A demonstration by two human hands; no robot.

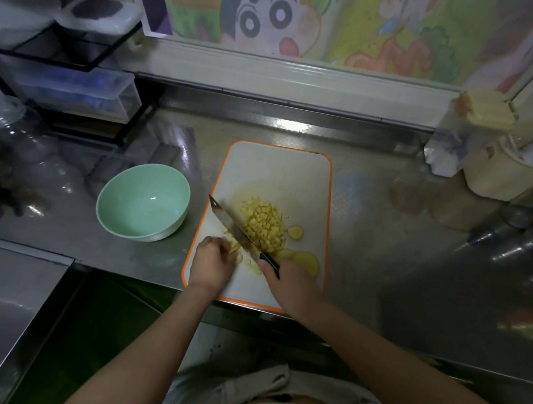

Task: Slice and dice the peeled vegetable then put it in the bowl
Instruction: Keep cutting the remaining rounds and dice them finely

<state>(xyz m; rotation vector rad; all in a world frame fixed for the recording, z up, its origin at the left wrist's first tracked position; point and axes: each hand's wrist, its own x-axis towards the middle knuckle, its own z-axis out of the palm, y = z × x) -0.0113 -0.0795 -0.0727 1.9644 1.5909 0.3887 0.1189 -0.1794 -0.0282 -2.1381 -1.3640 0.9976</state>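
A white cutting board [278,173] with an orange rim lies on the steel counter. On it sits a heap of diced yellow vegetable [264,225], with a few round slices [305,259] to its right. My right hand [285,279] grips the black handle of a knife [232,223], whose blade slants up-left across the heap's near side. My left hand [212,260], fingers curled, holds down yellow strips [236,248] right beside the blade. A pale green bowl [144,200] stands to the left of the board, nothing in it.
A black wire rack [72,77] with plastic boxes stands at the back left, glass jars [6,126] in front of it. Cream containers [494,169] and clear jars crowd the back right. The counter's front edge runs just below the board.
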